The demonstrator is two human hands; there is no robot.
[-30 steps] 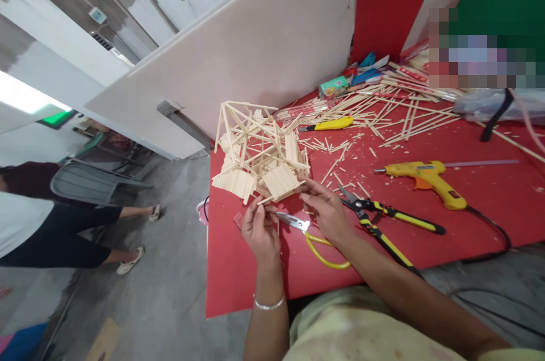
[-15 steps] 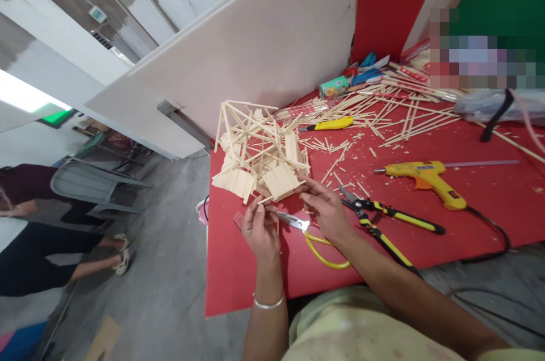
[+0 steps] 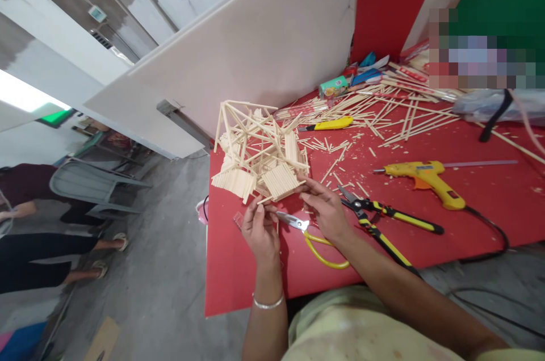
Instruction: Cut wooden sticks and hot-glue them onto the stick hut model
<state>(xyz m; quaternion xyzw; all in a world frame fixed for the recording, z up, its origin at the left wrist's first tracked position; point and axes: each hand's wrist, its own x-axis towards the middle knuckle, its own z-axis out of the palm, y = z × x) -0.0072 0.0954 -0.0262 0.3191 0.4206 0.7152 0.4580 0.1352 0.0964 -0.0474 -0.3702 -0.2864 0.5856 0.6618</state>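
Observation:
A model built of thin wooden sticks (image 3: 244,134) stands at the table's left end, with an open frame on top and slatted panels below. At its near side, a slatted panel (image 3: 281,180) slopes toward me. A thin wooden stick (image 3: 281,195) runs along that panel's lower edge. My left hand (image 3: 261,229) pinches its left end between thumb and fingers. My right hand (image 3: 324,206) is closed at the right end, fingertips touching the stick. Scissors with yellow handles (image 3: 326,250) lie below, between my hands, blades toward my left fingers.
On the red table (image 3: 242,287) lie yellow-black cutters (image 3: 361,208), a yellow glue gun (image 3: 419,173) with its cord, and a yellow utility knife (image 3: 334,124). Loose sticks (image 3: 409,105) and a green can (image 3: 333,87) are farther back. A white board (image 3: 255,49) stands behind; people (image 3: 38,253) are at left.
My hands and the stick model stay almost where they were. At the left, the legs of a person in dark clothes have shifted, with the feet now farther apart.

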